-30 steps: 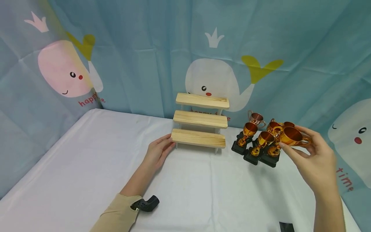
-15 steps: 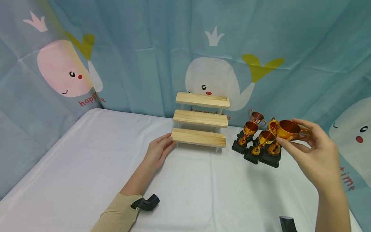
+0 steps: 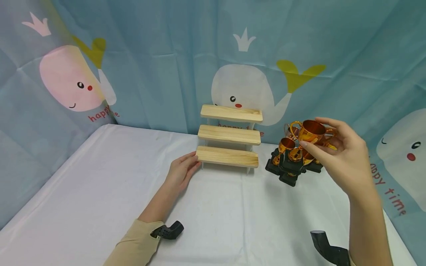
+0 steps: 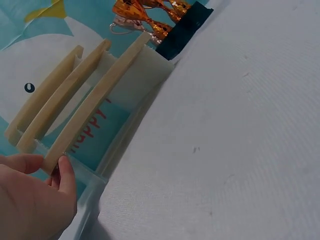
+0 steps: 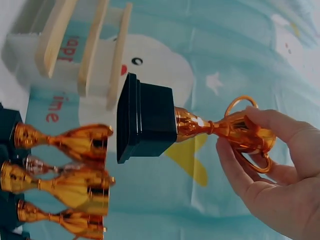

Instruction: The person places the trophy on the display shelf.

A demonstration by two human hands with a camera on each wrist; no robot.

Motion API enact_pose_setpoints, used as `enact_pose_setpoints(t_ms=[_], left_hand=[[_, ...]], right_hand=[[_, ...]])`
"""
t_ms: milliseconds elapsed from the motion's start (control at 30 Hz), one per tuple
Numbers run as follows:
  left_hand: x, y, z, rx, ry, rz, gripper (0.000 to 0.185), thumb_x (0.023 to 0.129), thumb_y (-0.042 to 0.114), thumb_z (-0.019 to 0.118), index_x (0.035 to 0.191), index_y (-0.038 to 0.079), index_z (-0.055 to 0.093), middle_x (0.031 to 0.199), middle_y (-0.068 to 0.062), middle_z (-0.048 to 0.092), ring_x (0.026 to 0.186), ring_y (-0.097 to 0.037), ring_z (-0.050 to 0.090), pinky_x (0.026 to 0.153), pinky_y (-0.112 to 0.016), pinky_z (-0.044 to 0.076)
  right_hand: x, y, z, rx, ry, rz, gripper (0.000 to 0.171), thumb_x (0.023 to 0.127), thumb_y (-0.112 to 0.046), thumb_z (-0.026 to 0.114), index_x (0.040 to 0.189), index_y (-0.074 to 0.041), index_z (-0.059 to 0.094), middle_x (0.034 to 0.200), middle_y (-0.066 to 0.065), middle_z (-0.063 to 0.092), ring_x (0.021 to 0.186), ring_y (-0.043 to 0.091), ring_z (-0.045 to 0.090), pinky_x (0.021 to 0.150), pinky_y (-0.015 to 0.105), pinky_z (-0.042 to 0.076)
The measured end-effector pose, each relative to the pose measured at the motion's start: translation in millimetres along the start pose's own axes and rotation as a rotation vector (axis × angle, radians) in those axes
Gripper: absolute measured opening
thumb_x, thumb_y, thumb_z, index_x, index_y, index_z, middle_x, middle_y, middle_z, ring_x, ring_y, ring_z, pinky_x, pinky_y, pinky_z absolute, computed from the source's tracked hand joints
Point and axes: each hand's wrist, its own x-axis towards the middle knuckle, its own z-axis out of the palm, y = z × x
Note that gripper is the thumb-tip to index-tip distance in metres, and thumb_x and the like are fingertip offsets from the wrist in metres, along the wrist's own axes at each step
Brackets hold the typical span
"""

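Observation:
A small wooden three-step display stand (image 3: 227,157) stands by the back curtain. My left hand (image 3: 181,171) holds the left end of its lowest board, and the left wrist view shows thumb and finger pinching that corner. To the right, my right hand (image 3: 347,159) grips a gold trophy cup (image 3: 309,133) by its bowl, fingers around the side. In the right wrist view the trophy's black square base (image 5: 152,120) hangs free of the others. Behind and below it stand several more gold trophies (image 3: 286,145), partly hidden, and a rose-coloured one (image 5: 47,165).
A white cloth (image 3: 213,221) covers the table. Blue curtain (image 3: 149,74) with whale prints rises behind and at both sides. Black curved wrist pieces (image 3: 168,231) stick out from both forearms.
My right hand has lifted the gold trophy up and moved it leftward, in front of the other trophies. My left hand has stayed at the stand.

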Motion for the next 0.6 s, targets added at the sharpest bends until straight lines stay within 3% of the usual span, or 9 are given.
enact_pose_setpoints(t_ms=[367, 600], left_hand=[[1.4, -3.3, 3.8, 0.010, 0.048, 0.012, 0.045, 0.109, 0.006, 0.058, 0.152, -0.003, 0.051, 0.153, -0.019, 0.051, 0.130, -0.022, 0.058, 0.102, -0.020, 0.059], [-1.5, -4.9, 5.2, 0.002, 0.046, 0.023, 0.046, 0.109, 0.005, 0.056, 0.153, -0.005, 0.048, 0.155, -0.020, 0.048, 0.133, -0.022, 0.056, 0.104, -0.020, 0.058]], right_hand=[[29, -16, 27, 0.046, -0.069, -0.033, 0.062, 0.093, -0.004, 0.081, 0.149, -0.005, 0.055, 0.125, -0.001, 0.061, 0.098, -0.001, 0.064, 0.077, 0.005, 0.057], [47, -28, 42, 0.104, -0.097, -0.043, 0.060, 0.095, -0.005, 0.080, 0.149, -0.004, 0.054, 0.134, 0.012, 0.063, 0.100, 0.001, 0.064, 0.082, 0.009, 0.056]])
